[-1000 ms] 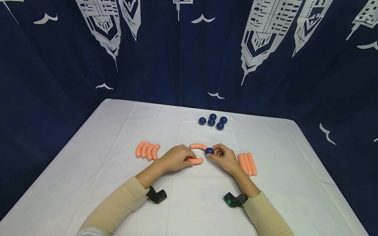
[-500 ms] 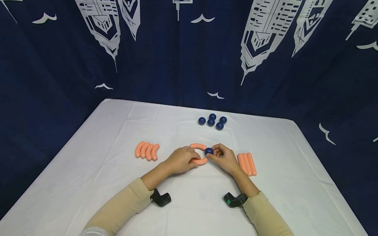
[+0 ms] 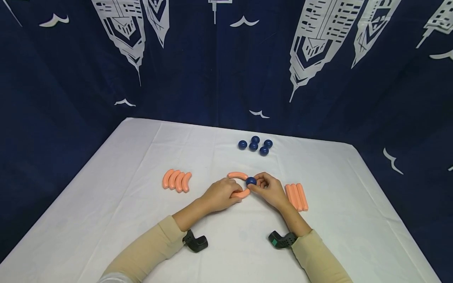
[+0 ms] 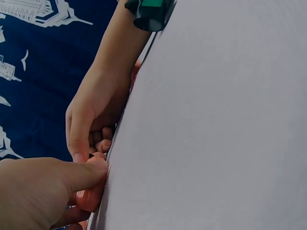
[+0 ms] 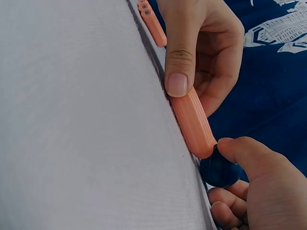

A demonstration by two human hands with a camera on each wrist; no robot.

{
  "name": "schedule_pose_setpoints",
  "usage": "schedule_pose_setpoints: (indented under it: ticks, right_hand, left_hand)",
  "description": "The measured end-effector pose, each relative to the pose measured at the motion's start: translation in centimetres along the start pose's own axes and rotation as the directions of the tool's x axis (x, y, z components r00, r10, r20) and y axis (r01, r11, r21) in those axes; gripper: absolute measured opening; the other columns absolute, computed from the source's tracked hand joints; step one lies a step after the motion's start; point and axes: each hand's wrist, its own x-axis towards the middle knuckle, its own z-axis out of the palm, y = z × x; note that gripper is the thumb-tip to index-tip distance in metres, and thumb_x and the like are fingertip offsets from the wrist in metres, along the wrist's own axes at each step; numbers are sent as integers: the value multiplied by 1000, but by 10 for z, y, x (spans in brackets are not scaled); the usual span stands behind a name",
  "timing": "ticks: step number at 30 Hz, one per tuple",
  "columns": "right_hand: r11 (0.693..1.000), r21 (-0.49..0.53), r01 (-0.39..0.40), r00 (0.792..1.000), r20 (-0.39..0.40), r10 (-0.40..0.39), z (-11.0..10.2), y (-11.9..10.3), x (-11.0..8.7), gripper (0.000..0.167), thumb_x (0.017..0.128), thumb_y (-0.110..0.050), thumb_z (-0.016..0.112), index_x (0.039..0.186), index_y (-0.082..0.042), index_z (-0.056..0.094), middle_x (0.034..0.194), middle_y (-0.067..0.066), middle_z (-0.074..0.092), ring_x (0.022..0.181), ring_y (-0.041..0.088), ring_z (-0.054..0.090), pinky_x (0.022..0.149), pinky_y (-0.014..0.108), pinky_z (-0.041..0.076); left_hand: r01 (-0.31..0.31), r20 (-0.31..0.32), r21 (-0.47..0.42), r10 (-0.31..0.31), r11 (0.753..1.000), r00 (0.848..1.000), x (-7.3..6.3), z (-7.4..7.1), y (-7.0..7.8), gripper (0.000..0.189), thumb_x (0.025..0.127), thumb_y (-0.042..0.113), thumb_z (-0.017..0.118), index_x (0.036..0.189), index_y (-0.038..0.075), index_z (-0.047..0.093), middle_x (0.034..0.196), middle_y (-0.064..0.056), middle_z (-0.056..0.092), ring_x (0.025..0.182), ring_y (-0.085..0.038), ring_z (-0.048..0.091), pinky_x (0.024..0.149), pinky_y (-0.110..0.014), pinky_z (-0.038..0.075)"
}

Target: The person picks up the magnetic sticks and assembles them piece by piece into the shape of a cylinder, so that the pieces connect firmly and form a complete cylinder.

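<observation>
Near the table's middle, my left hand (image 3: 221,194) pinches a curved orange rod (image 3: 244,193) between thumb and fingers. A blue ball (image 3: 251,181) sits at that rod's right end, pinched by my right hand (image 3: 269,191). From the ball's far side runs another curved orange rod (image 3: 237,175), bowed away from me, its right end at the ball. Both rods and the ball together outline a rounded shape, open at the left. In the right wrist view, the end of the held rod (image 5: 194,124) meets the blue ball (image 5: 221,167) beside my right thumb.
Several curved orange rods (image 3: 176,181) lie in a row on the left. Several straight orange rods (image 3: 296,197) lie side by side just right of my right hand. At the back, several blue balls (image 3: 253,146) form a loose group on the white tablecloth (image 3: 226,251).
My left hand has moved right with the curved rod, bringing the rod's free end from short of the blue ball up to it. My right hand has stayed on the ball.
</observation>
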Motion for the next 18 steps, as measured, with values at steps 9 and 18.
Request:
schedule_pose_setpoints:
  ticks: [9, 18]
  right_hand:
    - [1000, 11, 8, 1000, 0, -8, 1, 0, 0, 27, 83, -22, 79, 99, -5, 65, 77, 2, 56, 68, 16, 49, 60, 22, 40]
    - [1000, 29, 8, 1000, 0, -8, 0, 0, 0, 28, 83, -22, 79, 98, -4, 64, 77, 2, 56, 67, 15, 49, 59, 22, 41]
  left_hand:
    - [-26, -88, 61, 32, 998, 996, -3, 10, 4, 19, 88, 25, 74, 100, 10, 73, 89, 1, 66, 83, -14, 59, 73, -30, 48]
    - [-14, -165, 147, 39, 989, 986, -5, 18, 7, 23, 87, 28, 75, 100, 10, 71, 85, 1, 61, 83, -17, 57, 71, -30, 47]
